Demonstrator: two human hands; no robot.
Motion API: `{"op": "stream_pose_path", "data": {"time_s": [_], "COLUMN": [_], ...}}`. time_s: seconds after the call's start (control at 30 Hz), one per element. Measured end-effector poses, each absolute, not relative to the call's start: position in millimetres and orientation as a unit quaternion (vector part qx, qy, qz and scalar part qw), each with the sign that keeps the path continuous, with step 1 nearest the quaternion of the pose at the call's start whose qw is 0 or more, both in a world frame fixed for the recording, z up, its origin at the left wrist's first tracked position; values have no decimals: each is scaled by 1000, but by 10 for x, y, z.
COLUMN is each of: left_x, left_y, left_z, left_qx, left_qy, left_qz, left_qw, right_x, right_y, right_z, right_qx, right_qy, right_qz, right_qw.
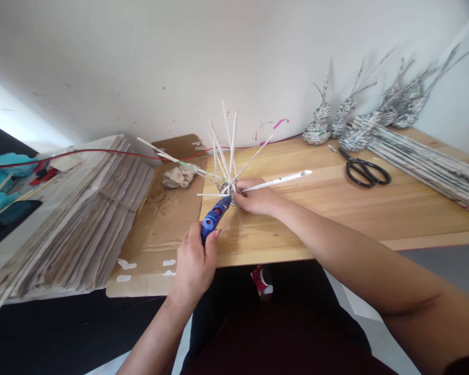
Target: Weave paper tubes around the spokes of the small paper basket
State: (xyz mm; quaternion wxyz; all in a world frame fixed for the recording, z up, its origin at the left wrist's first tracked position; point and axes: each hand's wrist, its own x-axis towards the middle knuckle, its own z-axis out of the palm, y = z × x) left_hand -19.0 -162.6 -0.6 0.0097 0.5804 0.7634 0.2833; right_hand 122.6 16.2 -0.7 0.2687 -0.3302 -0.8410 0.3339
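Observation:
My left hand [195,255] is wrapped round a blue glue gun [214,217], its nozzle pointing up and touching or nearly touching the base of a small woven paper piece [227,188]. Rolled paper tubes [233,143] fan out from that piece in several directions. My right hand [256,196] pinches the piece at its right side, fingers closed near the nozzle. One thicker white paper tube [285,178] runs out to the right above this hand, its hollow end showing. The exact spot under my right fingertips is hidden.
A tied stack of newspaper [82,219] stands at left beside stained cardboard [160,219] with a crumpled cloth [179,177]. Black scissors [363,172] lie at right. Behind them are woven paper gourd shapes [316,125] and a bundle of paper tubes [426,169]. A red cable [133,152] crosses behind.

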Motion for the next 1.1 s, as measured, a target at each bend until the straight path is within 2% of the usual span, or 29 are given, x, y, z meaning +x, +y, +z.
{"op": "stream_pose_path", "data": {"time_s": [0.77,1.1], "left_x": [-185,-199], "left_y": [-1593,-1614], "left_z": [-4,19], "left_qx": [570,555], "left_qy": [775,781], "left_qz": [274,284], "left_qw": [5,37], "right_x": [1224,1225], "right_y": [165,163], "right_z": [13,24], "right_qx": [-334,-338], "right_qy": [-845,-847], "right_qz": [326,321], "right_qw": [260,257]}}
